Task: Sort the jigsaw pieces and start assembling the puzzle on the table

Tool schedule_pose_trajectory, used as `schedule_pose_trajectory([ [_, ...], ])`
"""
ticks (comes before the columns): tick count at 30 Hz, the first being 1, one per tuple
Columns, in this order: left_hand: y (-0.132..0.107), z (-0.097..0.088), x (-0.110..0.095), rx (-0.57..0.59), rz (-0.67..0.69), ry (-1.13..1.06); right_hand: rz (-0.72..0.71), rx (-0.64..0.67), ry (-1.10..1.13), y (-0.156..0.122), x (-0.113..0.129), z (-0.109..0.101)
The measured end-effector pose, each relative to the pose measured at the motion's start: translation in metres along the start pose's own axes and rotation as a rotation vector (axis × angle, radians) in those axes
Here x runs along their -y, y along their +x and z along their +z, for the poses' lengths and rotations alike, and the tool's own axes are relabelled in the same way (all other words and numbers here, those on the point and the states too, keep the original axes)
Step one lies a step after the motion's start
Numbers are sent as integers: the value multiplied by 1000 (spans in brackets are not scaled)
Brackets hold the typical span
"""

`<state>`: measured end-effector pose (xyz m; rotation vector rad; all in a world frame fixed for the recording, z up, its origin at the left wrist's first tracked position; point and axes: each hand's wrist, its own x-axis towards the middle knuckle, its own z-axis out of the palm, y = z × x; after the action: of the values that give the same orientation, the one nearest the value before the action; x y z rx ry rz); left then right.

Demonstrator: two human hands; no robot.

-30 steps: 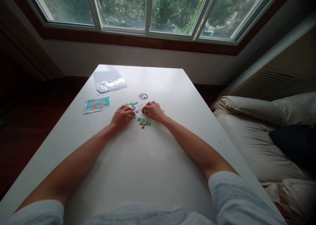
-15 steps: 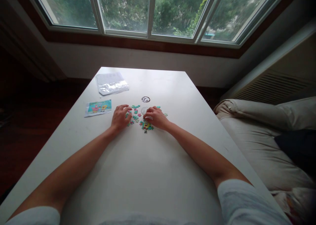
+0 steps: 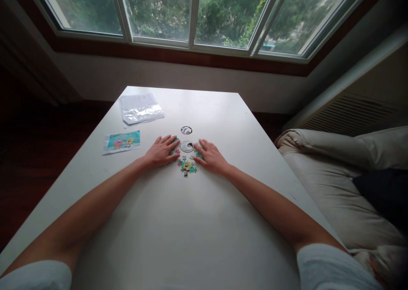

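My left hand (image 3: pixel 162 150) lies flat on the white table (image 3: pixel 178 222), fingers stretched out over loose jigsaw pieces. My right hand (image 3: pixel 211 156) also lies flat with fingers spread, covering more pieces. Between the two hands sits a small joined cluster of colourful puzzle pieces (image 3: pixel 186 167). A round clear lid (image 3: pixel 186 146) lies just beyond the fingertips, and a second small round object (image 3: pixel 186 130) sits behind it. Neither hand holds anything.
A cartoon reference picture (image 3: pixel 122 141) lies left of my left hand. A crinkled clear plastic bag (image 3: pixel 140 108) sits further back on the left. A cream sofa (image 3: pixel 338 184) stands against the table's right edge. Windows run along the far wall.
Both hands went from curled fingers picking at the pieces to lying flat and spread on the table. The loose pieces are now mostly under my palms.
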<state>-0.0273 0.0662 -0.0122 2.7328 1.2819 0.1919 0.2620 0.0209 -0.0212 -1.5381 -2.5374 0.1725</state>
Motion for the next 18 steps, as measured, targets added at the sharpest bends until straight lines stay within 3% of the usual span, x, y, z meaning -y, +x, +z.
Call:
schedule_pose_trajectory([
  [9, -28, -4, 0, 1, 115, -54, -82, -170, 103, -12, -1, -4],
  [13, -24, -2, -1, -64, 102, -85, -82, -152, 96, -7, -1, -2],
  [18, -12, 0, -4, -65, 115, -82, -100, -166, 128, -1, -2, 0],
])
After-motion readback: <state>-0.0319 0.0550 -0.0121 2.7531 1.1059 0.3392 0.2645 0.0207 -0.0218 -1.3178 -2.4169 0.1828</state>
